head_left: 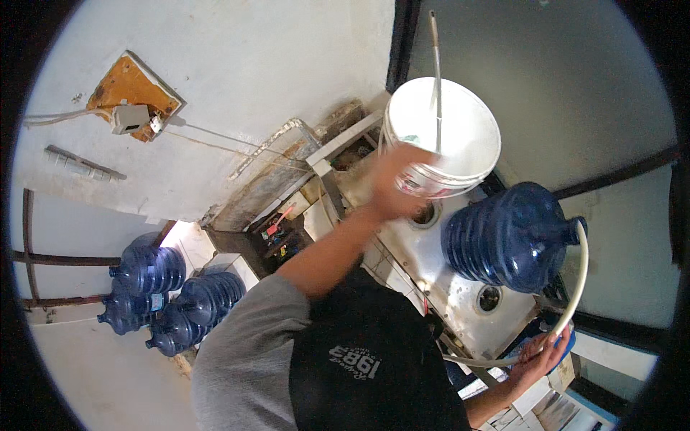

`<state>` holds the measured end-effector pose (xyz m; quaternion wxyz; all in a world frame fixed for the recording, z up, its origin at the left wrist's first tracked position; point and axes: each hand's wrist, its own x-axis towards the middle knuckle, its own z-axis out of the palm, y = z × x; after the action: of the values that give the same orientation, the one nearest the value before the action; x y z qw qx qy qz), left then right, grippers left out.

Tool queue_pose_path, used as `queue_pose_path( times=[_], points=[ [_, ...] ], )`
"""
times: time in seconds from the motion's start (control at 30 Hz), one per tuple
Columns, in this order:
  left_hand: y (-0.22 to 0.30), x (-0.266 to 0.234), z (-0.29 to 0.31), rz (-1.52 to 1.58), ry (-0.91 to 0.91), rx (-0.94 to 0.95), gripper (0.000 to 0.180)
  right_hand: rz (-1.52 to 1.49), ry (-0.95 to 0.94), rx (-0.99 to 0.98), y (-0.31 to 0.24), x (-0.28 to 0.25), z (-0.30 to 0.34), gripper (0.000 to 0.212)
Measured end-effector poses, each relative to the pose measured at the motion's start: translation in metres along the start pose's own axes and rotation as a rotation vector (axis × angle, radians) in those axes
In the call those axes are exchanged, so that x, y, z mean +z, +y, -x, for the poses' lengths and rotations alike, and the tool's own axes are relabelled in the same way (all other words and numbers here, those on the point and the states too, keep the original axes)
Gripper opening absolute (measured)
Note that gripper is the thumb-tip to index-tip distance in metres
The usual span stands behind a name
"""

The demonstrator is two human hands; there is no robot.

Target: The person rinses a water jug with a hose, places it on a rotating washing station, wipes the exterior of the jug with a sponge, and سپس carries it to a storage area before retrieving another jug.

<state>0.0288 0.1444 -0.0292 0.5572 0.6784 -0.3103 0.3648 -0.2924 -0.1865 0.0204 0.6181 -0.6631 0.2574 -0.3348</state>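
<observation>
My left hand (405, 185) is at the near side of a white plastic bucket (480, 154); motion blur smears its fingers, so I cannot see whether it grips anything. Inside the bucket leans a thin metal rod (437, 72), its lower end partly behind that hand. A large translucent blue water jug (496, 233) stands on the worn metal surface, to the right of the bucket. Bent over the jug's mouth is a pale hose (576, 287), which runs down to my right hand (537, 355). The fingers of that hand are closed around the hose.
The metal counter (460, 284) has round drain-like holes, one of them a dark drain (489, 298) beside the jug. Several blue jugs (208, 298) are stacked at the lower left. A wall socket (131, 118) with cables hangs at upper left. Frosted panels (575, 93) border the right.
</observation>
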Motion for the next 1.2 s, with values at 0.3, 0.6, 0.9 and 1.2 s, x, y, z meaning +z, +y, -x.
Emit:
queue_pose_path(
  times=[0.3, 0.6, 0.9, 1.2],
  points=[
    [-0.334, -0.210, 0.198, -0.767, -0.253, -1.222, 0.030, 0.616, 0.159, -0.009, -0.009, 0.019, -0.034, 0.040],
    [-0.385, -0.138, 0.293, -0.599, -1.196, -1.025, 0.059, 0.695, 0.257, 0.018, -0.002, -0.027, -0.030, 0.041],
    [-0.442, -0.229, 0.241, -0.349, -0.528, -0.662, 0.031, 0.671, 0.265, 0.009, -0.052, 0.057, -0.017, 0.031],
    [-0.136, -0.068, -0.080, 0.085, 0.136, -0.448, 0.030, 0.718, 0.599, -0.026, -0.067, -0.077, -0.010, 0.038]
  ],
)
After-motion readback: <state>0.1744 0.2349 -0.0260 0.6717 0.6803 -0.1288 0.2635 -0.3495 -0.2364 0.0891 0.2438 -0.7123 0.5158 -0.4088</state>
